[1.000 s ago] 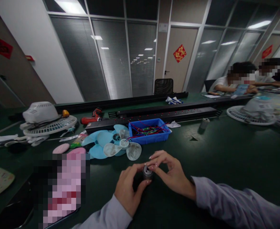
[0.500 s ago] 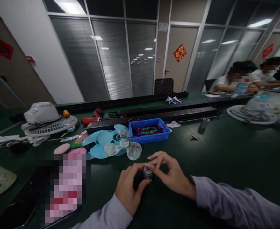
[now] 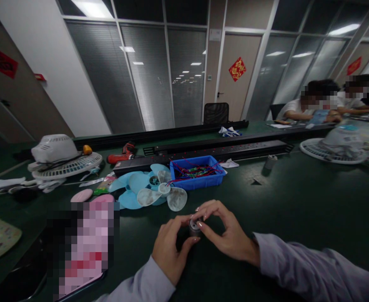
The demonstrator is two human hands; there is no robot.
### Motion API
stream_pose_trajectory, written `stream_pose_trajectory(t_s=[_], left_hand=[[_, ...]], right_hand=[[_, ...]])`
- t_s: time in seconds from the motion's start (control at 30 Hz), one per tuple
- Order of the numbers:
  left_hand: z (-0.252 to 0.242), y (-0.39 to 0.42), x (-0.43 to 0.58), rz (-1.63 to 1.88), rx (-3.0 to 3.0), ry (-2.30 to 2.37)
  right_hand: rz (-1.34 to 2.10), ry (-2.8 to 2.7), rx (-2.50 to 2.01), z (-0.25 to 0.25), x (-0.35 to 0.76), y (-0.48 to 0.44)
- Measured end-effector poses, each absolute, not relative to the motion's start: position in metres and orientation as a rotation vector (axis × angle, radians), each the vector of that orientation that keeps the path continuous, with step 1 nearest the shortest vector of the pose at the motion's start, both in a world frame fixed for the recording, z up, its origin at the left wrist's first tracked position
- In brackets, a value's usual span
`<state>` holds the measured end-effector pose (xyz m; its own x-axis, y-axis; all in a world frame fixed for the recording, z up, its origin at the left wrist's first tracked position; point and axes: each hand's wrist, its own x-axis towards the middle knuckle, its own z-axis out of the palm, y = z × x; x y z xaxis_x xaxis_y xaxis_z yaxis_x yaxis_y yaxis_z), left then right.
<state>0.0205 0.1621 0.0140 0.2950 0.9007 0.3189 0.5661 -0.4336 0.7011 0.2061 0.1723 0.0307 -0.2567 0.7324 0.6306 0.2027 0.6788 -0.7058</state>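
A small cylindrical metal motor (image 3: 195,230) stands upright on the green table, its round top face with dark holes showing. My left hand (image 3: 173,245) is closed around its left side, thumb in front and fingers behind. On the other side, my right hand (image 3: 223,228) curves over the motor, its thumb and fingertips touching the top rim. Whether a tiny part sits between those fingertips is hidden. Farther back on the right stands a similar metal cylinder (image 3: 270,161), with a small flat piece (image 3: 256,181) lying near it.
Beyond my hands are a blue bin (image 3: 200,183) of wires and circuit boards, and fan blades (image 3: 137,184). A red drill (image 3: 121,155), long black metal bars (image 3: 203,153) and fan housings (image 3: 56,151) lie around. Two people (image 3: 297,111) sit at the far right.
My right thumb has slid off the motor's top to its right edge, and the fingertips have shifted slightly, so more of the top face shows. My left hand has stayed in place.
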Motion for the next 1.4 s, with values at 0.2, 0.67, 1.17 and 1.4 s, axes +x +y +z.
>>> stream_pose_trajectory(t_s=[0.2,0.67,1.17,1.4], left_hand=[[0.009,0.162,0.019,1.003,2.127,1.289],[0.014,0.160,0.019,1.008,2.115,1.440],[0.009,0.165,0.014,1.016,2.101,1.448],[0.012,0.165,0.016,0.957,2.097,1.361]], right_hand=[[0.660,-1.754,-0.812,0.035,0.201,0.177],[0.866,-1.552,-0.914,0.028,0.213,0.186],[0.821,-2.027,-1.027,0.023,0.223,0.183],[0.605,-1.689,-0.772,0.028,0.214,0.180]])
